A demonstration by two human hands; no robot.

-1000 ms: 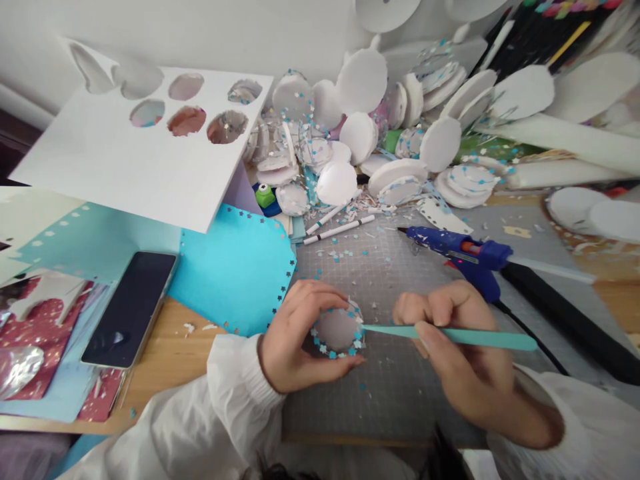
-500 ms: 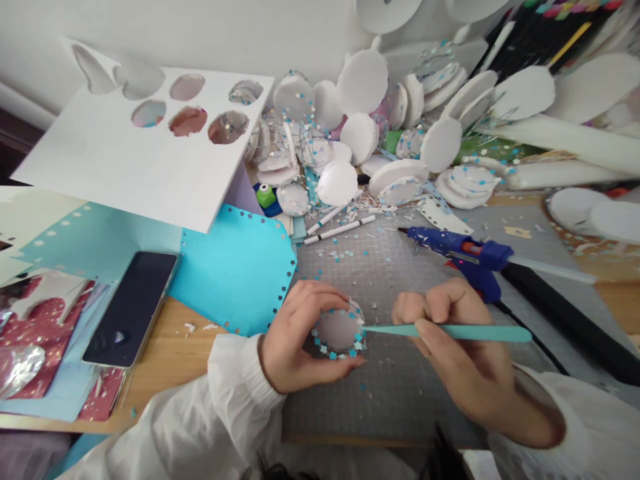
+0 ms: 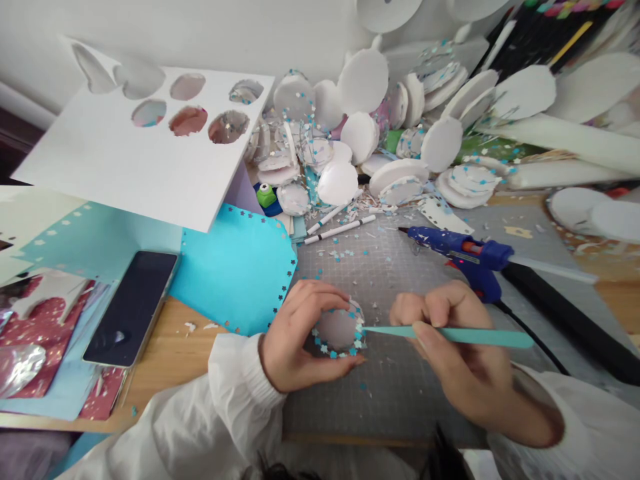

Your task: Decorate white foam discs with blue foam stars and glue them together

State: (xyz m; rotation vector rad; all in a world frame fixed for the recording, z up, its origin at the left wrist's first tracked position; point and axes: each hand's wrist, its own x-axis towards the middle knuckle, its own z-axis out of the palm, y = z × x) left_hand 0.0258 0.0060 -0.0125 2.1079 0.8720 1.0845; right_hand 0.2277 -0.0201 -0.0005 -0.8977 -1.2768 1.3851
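My left hand (image 3: pixel 297 333) curls around a small white foam disc (image 3: pixel 339 330) rimmed with tiny blue and white stars, holding it on the grey cutting mat (image 3: pixel 400 393). Pinched in my right hand (image 3: pixel 457 353) is a pair of teal tweezers (image 3: pixel 450 335), and its tip touches the disc's right edge.
A blue glue gun (image 3: pixel 463 257) lies just behind my right hand, its black cord running right. A phone (image 3: pixel 131 308) rests at the left on coloured paper. A white foam board with round holes (image 3: pixel 140 147) and a heap of foam discs (image 3: pixel 380 127) fill the back. Two pens (image 3: pixel 337 227) lie on the mat.
Almost nothing differs; my right hand and the tweezers shifted very slightly while the tip stays at the disc's edge.
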